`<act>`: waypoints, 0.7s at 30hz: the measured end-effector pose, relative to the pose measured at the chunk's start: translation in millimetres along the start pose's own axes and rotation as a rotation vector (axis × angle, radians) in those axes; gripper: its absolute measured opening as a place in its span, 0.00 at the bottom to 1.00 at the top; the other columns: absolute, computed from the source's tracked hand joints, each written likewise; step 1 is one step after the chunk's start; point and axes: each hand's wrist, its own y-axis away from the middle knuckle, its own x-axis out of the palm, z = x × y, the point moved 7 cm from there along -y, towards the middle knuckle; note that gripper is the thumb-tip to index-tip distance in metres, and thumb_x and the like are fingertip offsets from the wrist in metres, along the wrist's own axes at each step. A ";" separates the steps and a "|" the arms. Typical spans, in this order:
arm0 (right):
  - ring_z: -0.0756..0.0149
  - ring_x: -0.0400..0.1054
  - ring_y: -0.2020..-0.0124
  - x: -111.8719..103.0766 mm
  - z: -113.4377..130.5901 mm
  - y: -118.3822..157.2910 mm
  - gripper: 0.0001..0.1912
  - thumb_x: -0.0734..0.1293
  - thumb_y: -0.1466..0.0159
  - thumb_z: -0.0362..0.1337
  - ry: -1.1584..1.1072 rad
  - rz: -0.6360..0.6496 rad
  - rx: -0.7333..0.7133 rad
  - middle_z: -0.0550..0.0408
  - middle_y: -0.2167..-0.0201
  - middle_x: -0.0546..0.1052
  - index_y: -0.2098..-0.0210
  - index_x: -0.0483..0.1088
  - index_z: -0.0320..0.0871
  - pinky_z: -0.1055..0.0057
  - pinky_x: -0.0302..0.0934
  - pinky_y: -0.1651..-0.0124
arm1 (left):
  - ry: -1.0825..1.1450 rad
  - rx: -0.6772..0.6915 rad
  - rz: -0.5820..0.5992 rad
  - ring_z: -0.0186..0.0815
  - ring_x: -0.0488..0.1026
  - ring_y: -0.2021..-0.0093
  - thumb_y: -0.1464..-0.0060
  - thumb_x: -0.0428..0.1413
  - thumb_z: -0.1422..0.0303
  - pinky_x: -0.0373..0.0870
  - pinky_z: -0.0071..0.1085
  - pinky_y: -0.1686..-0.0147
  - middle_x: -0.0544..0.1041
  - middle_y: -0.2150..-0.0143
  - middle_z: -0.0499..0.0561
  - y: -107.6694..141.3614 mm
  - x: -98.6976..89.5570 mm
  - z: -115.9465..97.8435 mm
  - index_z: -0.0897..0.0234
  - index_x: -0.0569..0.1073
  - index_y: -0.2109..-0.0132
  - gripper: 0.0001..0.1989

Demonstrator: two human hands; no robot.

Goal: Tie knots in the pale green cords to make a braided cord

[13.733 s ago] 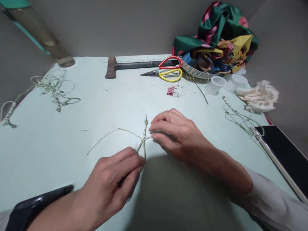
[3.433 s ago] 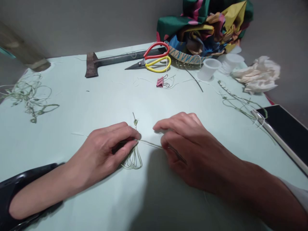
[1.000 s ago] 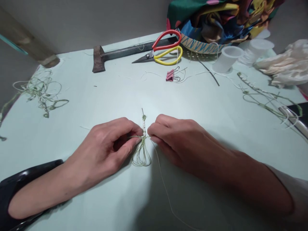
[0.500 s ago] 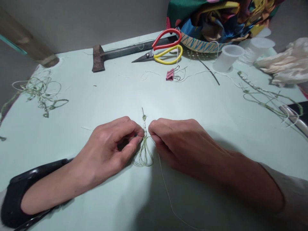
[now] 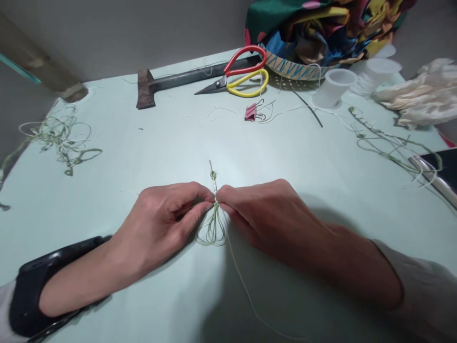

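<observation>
A small knotted cord piece lies on the table between my hands, with green cord loops fanning out below its white-and-green knotted stem. My left hand pinches thumb to forefinger at the left side of the stem, just above the loops. From the right, my right hand pinches at the same spot, its fingertips almost meeting the left ones. A thin white cord trails from under my right fingers toward the front edge. The exact strand ends in both pinches are hidden by the fingertips.
Behind lie a hammer, red-and-yellow-handled scissors and a pink binder clip. A basket of cloth and white spools stand back right. Tangled green cords are at left, more cords and a dark device at right.
My right hand has moved left, closing the gap to the knotted stem. My left fingers have shifted slightly at the stem, and the trailing white cord has moved a little left.
</observation>
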 end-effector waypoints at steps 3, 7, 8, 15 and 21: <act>0.73 0.50 0.78 -1.1 -0.3 1.1 0.13 0.65 0.30 0.28 -0.005 -0.017 -0.016 0.66 0.79 0.62 0.71 0.63 0.46 0.72 0.44 0.73 | -0.007 0.005 0.011 0.27 0.74 0.76 0.29 0.56 0.73 0.66 0.23 0.75 0.84 0.72 0.43 3.5 0.7 1.0 0.61 0.83 0.59 0.12; 0.74 0.49 0.79 -4.9 0.0 0.9 0.14 0.64 0.34 0.25 -0.013 -0.017 -0.025 0.67 0.80 0.60 0.72 0.62 0.46 0.72 0.42 0.74 | -0.016 0.015 0.030 0.29 0.77 0.76 0.27 0.54 0.73 0.69 0.24 0.73 0.86 0.70 0.45 4.4 1.2 1.1 0.62 0.84 0.57 0.13; 0.75 0.50 0.80 -5.7 0.1 0.7 0.14 0.64 0.34 0.24 -0.022 -0.009 -0.024 0.67 0.80 0.60 0.72 0.62 0.46 0.72 0.42 0.75 | -0.019 0.014 0.037 0.29 0.77 0.76 0.28 0.54 0.73 0.69 0.24 0.73 0.86 0.70 0.45 4.0 1.4 0.7 0.62 0.84 0.57 0.13; 0.75 0.62 0.77 -4.0 -1.8 3.6 0.12 0.64 0.36 0.21 -0.125 0.120 0.045 0.68 0.76 0.71 0.67 0.70 0.46 0.71 0.47 0.73 | -0.029 0.025 0.056 0.28 0.77 0.79 0.29 0.52 0.74 0.69 0.23 0.76 0.86 0.73 0.45 3.8 0.4 -2.7 0.62 0.84 0.56 0.15; 0.74 0.66 0.74 -4.2 -2.2 6.9 0.15 0.64 0.36 0.19 -0.143 0.212 0.071 0.67 0.72 0.76 0.62 0.73 0.47 0.72 0.51 0.71 | -0.042 0.048 0.042 0.33 0.83 0.77 0.33 0.49 0.76 0.75 0.24 0.75 0.90 0.68 0.51 5.7 -2.9 -5.5 0.64 0.87 0.53 0.20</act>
